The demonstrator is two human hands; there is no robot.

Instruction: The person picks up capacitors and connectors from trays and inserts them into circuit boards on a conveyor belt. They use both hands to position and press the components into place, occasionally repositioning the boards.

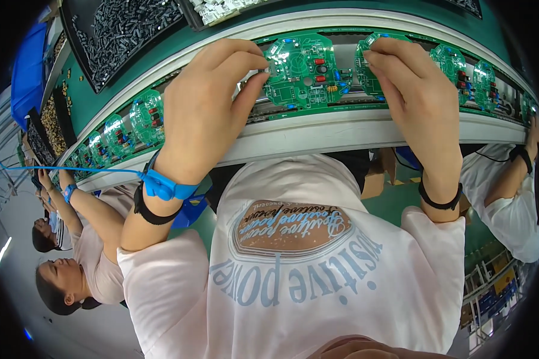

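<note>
My left hand is closed in a pinch, thumb and forefinger tips at the left edge of a green circuit board. That board carries red, blue and black components on its right part. My right hand also pinches, its fingertips over the left part of another green circuit board, which it partly covers. Whatever sits between the fingertips of either hand is too small or hidden to make out. A blue wrist strap with a cord is round my left wrist, above a black band.
The boards sit along a pale-railed conveyor line, with more boards at left and others at right. Beyond stand a black tray of dark small parts and a tray of white parts. Co-workers sit at both sides.
</note>
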